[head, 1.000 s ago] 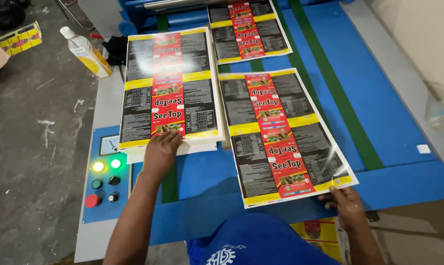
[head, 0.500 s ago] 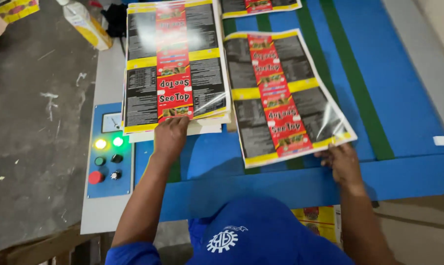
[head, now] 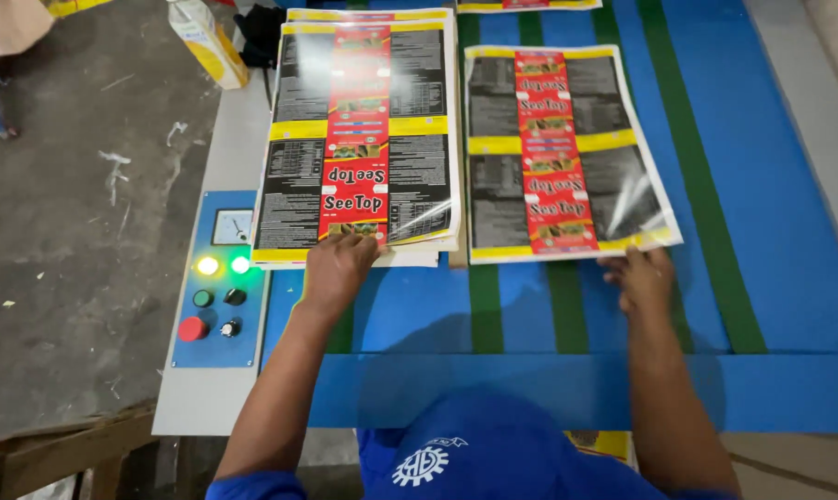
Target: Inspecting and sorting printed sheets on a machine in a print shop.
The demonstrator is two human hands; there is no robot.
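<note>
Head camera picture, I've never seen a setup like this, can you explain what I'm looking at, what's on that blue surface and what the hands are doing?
There is no robot here: a person wears a camera on the head, so you look down over a blue cap at two bare hands. The left hand rests on the near edge of a stack of glossy printed sheets, black, yellow and red. The right hand touches the near edge of a single similar sheet lying flat beside the stack. Both lie on a blue belt with green stripes. At the left is a control panel with two lit lamps, knobs and a red button. A yellow-and-white bottle stands beyond it.
</note>
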